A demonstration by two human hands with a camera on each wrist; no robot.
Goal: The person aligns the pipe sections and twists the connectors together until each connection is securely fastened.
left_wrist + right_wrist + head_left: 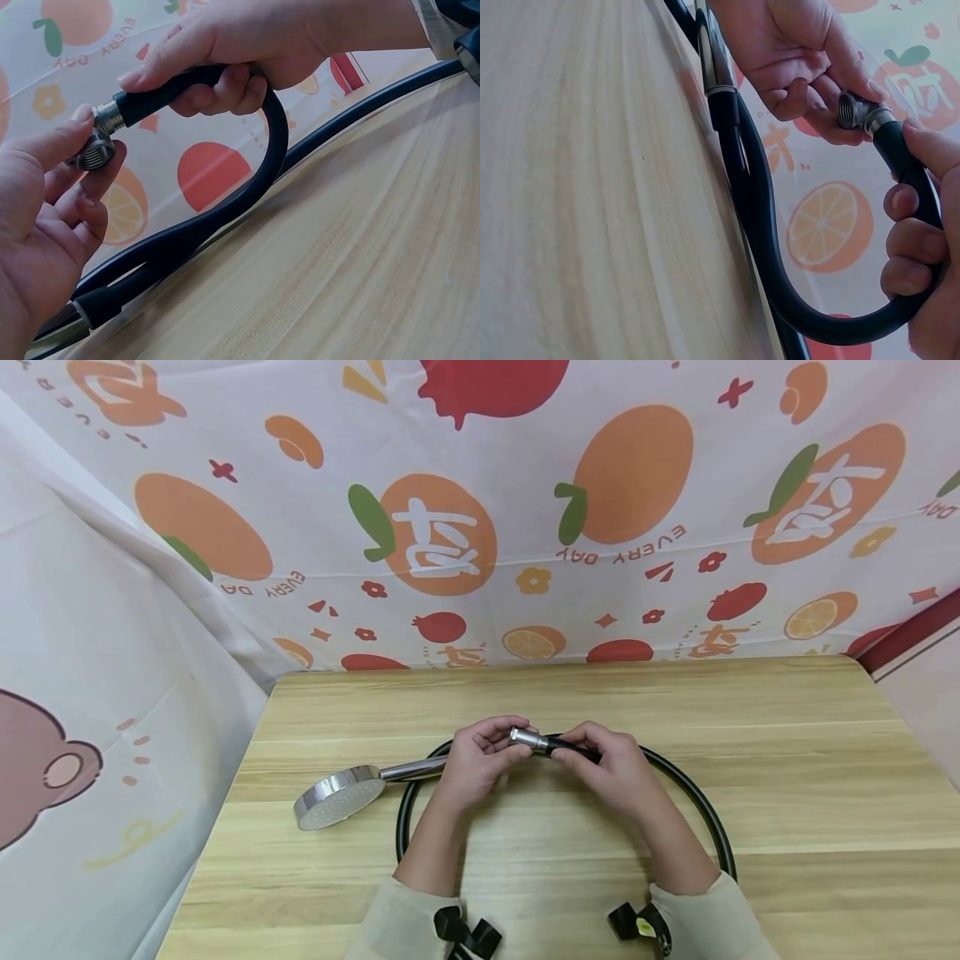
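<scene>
Between the fingertips and thumb of my left hand (476,766) is a silver metal hose connector (105,135). Its open, threaded end faces the camera in the left wrist view. My right hand (619,770) grips the black shower hose (900,150) just behind that connector, thumb along the hose and fingers curled under it. To the left, a chrome shower head (341,797) lies face down and tilted on the table, its handle (411,769) running behind my left hand. In the right wrist view the hose's other end joins the handle.
The hose loops round both forearms on the wooden table (810,760). A fruit-printed cloth (525,618) hangs along the table's far edge, and a white cloth (135,635) hangs at the left. Both sleeves carry black wrist cameras (468,935).
</scene>
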